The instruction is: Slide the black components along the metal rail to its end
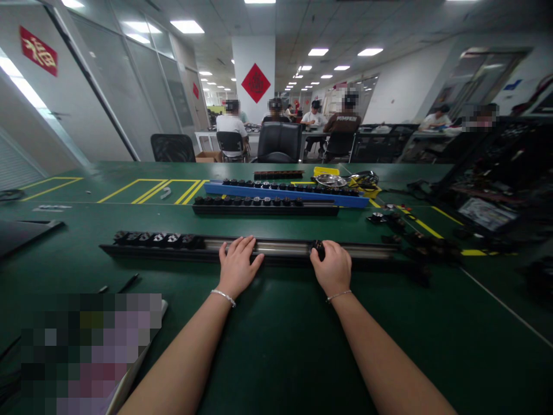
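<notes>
A long black rail (pixel 280 248) with a shiny metal channel lies crosswise on the table in front of me. Several small black round parts (pixel 147 238) sit in a row at its left end. My left hand (pixel 237 265) rests on the middle of the rail with its fingers spread, and nothing shows in it. Farther right, my right hand (pixel 333 265) pinches a small black part (pixel 317 249) at the channel; whether the part touches the metal I cannot tell.
Behind the rail lie a shorter black rail (pixel 268 208) and a blue rail (pixel 294 193), both holding small parts. Loose black parts (pixel 432 248) are scattered at the right, near a dark rack (pixel 488 178). A metal bowl (pixel 330 180) stands farther back. People sit at tables beyond.
</notes>
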A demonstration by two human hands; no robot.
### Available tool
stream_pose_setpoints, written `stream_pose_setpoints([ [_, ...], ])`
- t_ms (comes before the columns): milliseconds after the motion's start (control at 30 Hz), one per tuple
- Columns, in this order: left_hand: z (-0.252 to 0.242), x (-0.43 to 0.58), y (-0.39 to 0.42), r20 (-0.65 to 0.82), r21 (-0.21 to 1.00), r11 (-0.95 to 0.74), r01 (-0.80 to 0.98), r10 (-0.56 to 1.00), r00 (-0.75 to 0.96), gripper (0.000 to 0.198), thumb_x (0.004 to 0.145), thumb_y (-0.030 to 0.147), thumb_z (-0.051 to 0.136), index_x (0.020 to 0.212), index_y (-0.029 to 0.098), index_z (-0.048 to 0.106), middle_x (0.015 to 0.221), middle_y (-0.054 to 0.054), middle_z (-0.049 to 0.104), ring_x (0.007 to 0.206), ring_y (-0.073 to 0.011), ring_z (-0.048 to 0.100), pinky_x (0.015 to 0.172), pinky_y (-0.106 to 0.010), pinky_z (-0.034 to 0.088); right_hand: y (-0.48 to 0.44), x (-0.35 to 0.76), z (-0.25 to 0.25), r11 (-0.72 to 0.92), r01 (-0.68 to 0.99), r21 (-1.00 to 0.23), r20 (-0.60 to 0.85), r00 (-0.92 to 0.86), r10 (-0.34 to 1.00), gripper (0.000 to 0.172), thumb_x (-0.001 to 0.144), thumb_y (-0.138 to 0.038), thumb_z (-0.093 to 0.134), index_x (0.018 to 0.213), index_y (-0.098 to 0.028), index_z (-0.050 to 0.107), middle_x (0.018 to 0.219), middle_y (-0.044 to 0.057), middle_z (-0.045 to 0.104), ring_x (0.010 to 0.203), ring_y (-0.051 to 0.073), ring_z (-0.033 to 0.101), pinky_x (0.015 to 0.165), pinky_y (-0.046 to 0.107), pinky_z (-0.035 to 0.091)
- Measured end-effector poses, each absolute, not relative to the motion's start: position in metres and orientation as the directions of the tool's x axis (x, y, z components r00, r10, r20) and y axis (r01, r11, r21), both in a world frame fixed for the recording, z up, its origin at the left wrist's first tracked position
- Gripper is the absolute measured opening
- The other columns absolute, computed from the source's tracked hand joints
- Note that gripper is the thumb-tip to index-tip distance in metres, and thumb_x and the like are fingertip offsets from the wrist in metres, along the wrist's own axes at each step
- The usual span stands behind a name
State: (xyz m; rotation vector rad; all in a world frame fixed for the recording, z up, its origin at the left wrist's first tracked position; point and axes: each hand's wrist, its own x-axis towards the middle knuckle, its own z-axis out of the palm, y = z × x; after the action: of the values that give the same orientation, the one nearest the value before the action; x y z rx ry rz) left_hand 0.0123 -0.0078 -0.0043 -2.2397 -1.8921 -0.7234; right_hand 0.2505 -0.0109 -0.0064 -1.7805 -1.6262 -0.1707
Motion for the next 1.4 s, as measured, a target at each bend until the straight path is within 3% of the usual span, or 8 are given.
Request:
stream_pose_setpoints([
  [733, -0.004, 0.012, -0.007, 0.433, 0.207, -0.213, 0.955, 0.895, 0.106, 0.044, 0.09, 0.045, 0.044, 0.128, 0.027, 0.055, 0.137, -0.004, 0.054, 0.128, -0.0275, 0.043, 0.109, -0.054, 0.022, -0.01, 0.261, -0.008, -0.017, 0.92, -0.391, 0.54, 0.244, 0.805, 0.036, 0.084, -0.036, 0.045, 0.1, -0.01, 0.064, 0.108, 0.015, 0.064, 0.1, 0.025, 0.055, 0.096, 0.04, 0.036],
  [1067, -0.007, 0.011, -0.006, 0.439, 0.209, -0.222, 0.953, 0.891, 0.111, 0.045, 0.09, 0.046, 0.042, 0.128, 0.026, 0.055, 0.137, -0.005, 0.053, 0.129, -0.0268, 0.043, 0.109, -0.053, 0.021, -0.012, 0.262, -0.008, -0.037, 0.914, -0.404, 0.541, 0.271, 0.796, 0.036, 0.083, -0.036, 0.045, 0.101, -0.011, 0.063, 0.109, 0.015, 0.064, 0.103, 0.025, 0.054, 0.104, 0.044, 0.027],
  [1400, -0.004, 0.011, -0.007, 0.42, 0.215, -0.216, 0.952, 0.901, 0.11, 0.045, 0.09, 0.046, 0.041, 0.129, 0.028, 0.054, 0.138, -0.004, 0.052, 0.129, -0.0264, 0.042, 0.11, -0.053, 0.019, -0.013, 0.267, -0.007, -0.041, 0.903, -0.427, 0.545, 0.294, 0.785, 0.034, 0.082, -0.035, 0.044, 0.099, -0.013, 0.064, 0.106, 0.015, 0.064, 0.1, 0.026, 0.054, 0.103, 0.044, 0.029],
])
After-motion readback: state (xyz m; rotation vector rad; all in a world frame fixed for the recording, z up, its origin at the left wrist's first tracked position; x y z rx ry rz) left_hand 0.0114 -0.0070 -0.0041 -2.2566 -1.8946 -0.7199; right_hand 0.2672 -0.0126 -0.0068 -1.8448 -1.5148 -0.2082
